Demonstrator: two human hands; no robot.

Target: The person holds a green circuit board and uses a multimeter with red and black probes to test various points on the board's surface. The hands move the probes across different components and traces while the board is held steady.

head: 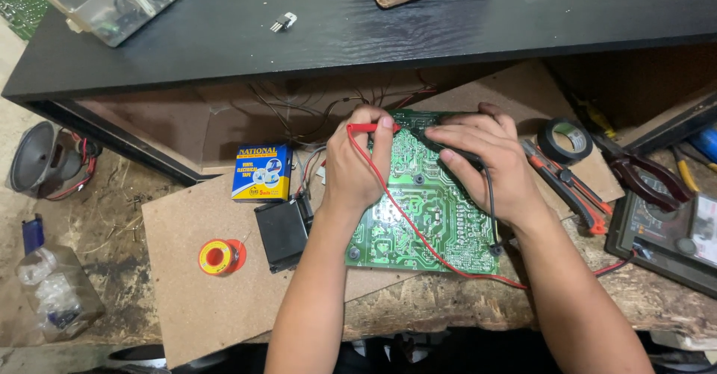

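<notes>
A green circuit board (418, 217) lies solder side up on a sheet of particle board. My left hand (358, 161) grips a red test probe (370, 128) at the board's top left corner; its red lead (418, 232) runs down across the board. My right hand (485, 157) holds a black test probe (448, 147) against the upper part of the board, with a black lead (491, 202) trailing to the board's right edge. A multimeter (672, 239) sits at the far right.
A black shelf (373, 23) overhangs the back of the bench. Nearby are a blue tape box (261, 171), a solder spool (216, 257), a black component (282, 233), a tape roll (565, 140), cutters (571, 191), pliers (650, 176), a speaker (37, 157).
</notes>
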